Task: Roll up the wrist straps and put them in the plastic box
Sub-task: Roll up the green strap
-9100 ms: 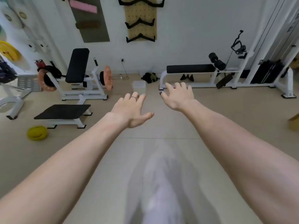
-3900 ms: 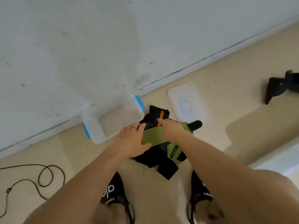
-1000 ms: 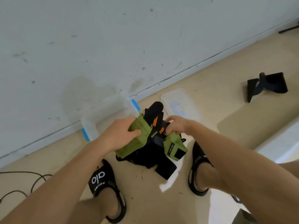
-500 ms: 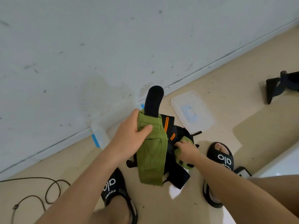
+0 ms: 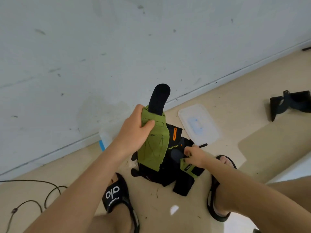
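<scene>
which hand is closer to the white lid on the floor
Right. The right hand reaches into the strap pile just below the white lid; the left hand holds the green strap up, farther left.

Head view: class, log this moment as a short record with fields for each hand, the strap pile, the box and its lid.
left hand: grips the green strap, lifted, black end upward
right hand: pinches a strap in the strap pile
strap pile: black and green, unrolled, on the floor between the sandals
plastic box: by the wall, mostly hidden behind the left hand
lid: off, flat on the floor
</scene>
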Available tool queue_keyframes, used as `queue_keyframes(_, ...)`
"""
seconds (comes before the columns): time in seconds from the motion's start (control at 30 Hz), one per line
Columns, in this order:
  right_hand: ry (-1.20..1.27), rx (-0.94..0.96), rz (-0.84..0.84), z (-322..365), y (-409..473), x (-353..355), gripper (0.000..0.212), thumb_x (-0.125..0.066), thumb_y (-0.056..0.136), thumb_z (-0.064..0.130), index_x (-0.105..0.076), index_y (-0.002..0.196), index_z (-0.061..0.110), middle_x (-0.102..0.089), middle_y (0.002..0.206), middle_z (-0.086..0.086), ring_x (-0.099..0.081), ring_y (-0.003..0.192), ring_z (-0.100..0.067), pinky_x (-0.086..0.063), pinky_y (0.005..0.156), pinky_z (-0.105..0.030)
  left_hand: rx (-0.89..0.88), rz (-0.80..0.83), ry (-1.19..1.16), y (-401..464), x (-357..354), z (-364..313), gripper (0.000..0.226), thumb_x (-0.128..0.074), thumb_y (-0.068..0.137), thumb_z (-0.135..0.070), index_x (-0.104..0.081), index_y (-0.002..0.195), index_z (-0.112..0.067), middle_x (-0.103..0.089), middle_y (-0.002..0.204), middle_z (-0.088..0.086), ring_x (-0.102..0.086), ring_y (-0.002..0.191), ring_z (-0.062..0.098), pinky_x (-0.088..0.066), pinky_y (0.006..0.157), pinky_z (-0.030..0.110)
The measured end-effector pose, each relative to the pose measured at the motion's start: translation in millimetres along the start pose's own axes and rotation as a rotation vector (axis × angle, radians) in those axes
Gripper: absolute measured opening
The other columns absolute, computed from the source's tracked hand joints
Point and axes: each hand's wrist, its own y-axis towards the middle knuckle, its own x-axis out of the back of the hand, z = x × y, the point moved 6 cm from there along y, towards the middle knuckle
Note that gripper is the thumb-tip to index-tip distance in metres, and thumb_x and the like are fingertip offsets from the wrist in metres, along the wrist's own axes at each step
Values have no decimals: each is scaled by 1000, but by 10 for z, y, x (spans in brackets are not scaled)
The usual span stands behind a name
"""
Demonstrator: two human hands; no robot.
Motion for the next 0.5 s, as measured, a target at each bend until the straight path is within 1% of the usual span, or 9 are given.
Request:
queue_keyframes(0.07, 16, -12, 0, 17, -35, 1, 17, -70, 91, 20, -57, 100, 13, -53, 97, -3, -53, 90, -25, -35, 68, -32, 5, -16, 20, -20, 33, -14, 15, -54, 104, -23, -49, 117, -20, -66, 105, 13, -65, 94, 29, -56, 72, 36)
queue_keyframes(0.13, 52, -23, 13, 42, -72, -12, 16, -70, 91, 19, -58, 99, 12, -59, 95, -3, -55, 89, -24, -40, 68, -31, 7, -29, 33, -43, 60, -31, 15, -53, 104, -23, -48, 118, -21, -66, 105, 15, -65, 94, 32, -55, 72, 38)
queue_keyframes(0.2, 94, -29, 5, 85, -101, 2, 14, -70, 91, 17, -62, 102, 12, -59, 95, 0, -56, 90, -22, -41, 68, -28, 8, -38, 51, -66, 84, -32, 15, -53, 103, -21, -47, 117, -21, -65, 104, 17, -65, 93, 33, -54, 70, 39)
queue_keyframes(0.27, 137, -54, 17, 115, -103, 7, 17, -70, 92, 14, -66, 109, 12, -58, 96, 4, -57, 94, -20, -41, 74, -27, 9, -43, 72, -87, 108, -26, 14, -52, 103, -20, -47, 116, -21, -65, 103, 18, -65, 87, 33, -54, 73, 44)
queue_keyframes(0.33, 153, -93, 39, 150, -110, 2, 25, -70, 92, 12, -70, 117, 13, -60, 102, 3, -58, 101, -20, -42, 82, -25, 14, -43, 100, -97, 130, 9, 14, -52, 103, -18, -45, 115, -22, -65, 101, 20, -65, 84, 34, -54, 74, 50)
queue_keyframes(0.4, 163, -123, 41, 180, -109, -4, 31, -69, 91, 11, -71, 122, 11, -63, 109, -1, -61, 110, -24, -43, 86, -26, 12, -34, 153, -99, 136, 60, 18, -51, 103, -17, -42, 118, -23, -66, 95, 18, -66, 84, 37, -54, 71, 52)
queue_keyframes(0.43, 173, -134, 38, 192, -100, -5, 30, -68, 92, 10, -72, 122, 9, -65, 112, -4, -62, 113, -26, -44, 86, -26, 9, -24, 189, -95, 128, 86, 22, -51, 103, -17, -41, 122, -23, -65, 89, 17, -65, 78, 37, -54, 67, 51)
queue_keyframes(0.47, 187, -145, 34, 214, -95, 6, 29, -67, 92, 10, -73, 120, 7, -67, 114, -6, -62, 114, -27, -45, 87, -28, -1, -12, 238, -85, 110, 112, 29, -50, 102, -15, -38, 127, -24, -62, 82, 14, -62, 70, 34, -51, 61, 48)
queue_keyframes(0.5, 201, -153, 28, 237, -91, 28, 25, -66, 93, 10, -73, 116, 6, -68, 115, -9, -63, 113, -27, -46, 88, -29, -18, 0, 300, -73, 82, 137, 37, -48, 101, -11, -34, 132, -25, -57, 76, 9, -56, 62, 27, -46, 55, 42)
